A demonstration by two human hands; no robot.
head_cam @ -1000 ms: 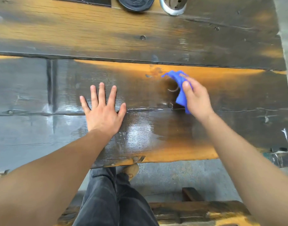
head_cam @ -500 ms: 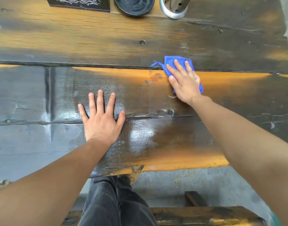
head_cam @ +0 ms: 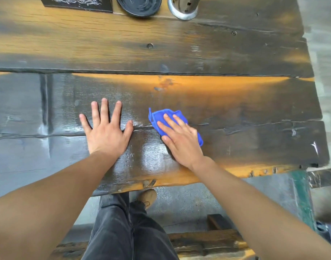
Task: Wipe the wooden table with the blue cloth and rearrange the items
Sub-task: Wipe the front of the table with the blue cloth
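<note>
The top of the frame cuts off a black box, a dark dish and a metal cup. The right hand, fingers flat and slightly spread, covers most of the blue cloth near the table's front edge. The left hand lies splayed beside it, with bare boards to its left.

head cam | steeply down – close over table near edge
</note>
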